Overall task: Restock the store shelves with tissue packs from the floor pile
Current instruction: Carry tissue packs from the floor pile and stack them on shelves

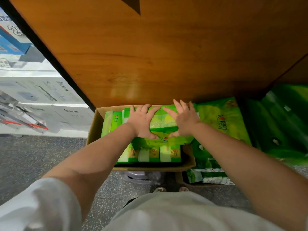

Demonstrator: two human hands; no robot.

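Green film wrap is what both of my hands rest on: the top tissue pack (164,121) lies flat on the other packs in an open cardboard box (95,129) that stands on the speckled floor (41,157), below a brown wooden panel (150,55). My left hand (141,123) covers the pack's left part and my right hand (185,120) its right part; on each, the fingers reach over the far edge and the thumb lies along the near edge, so each grip is spread wide and clasps the pack rather than pinching it. Whether the fingertips hook under the far edge cannot be told. I judge the step in hand to be the pick-up of one pack from the box. The next move calls for even pressure from both sides and a level lift clear of the upright packs (150,154) in front. More green packs (221,124) lie just beside the box on the right.
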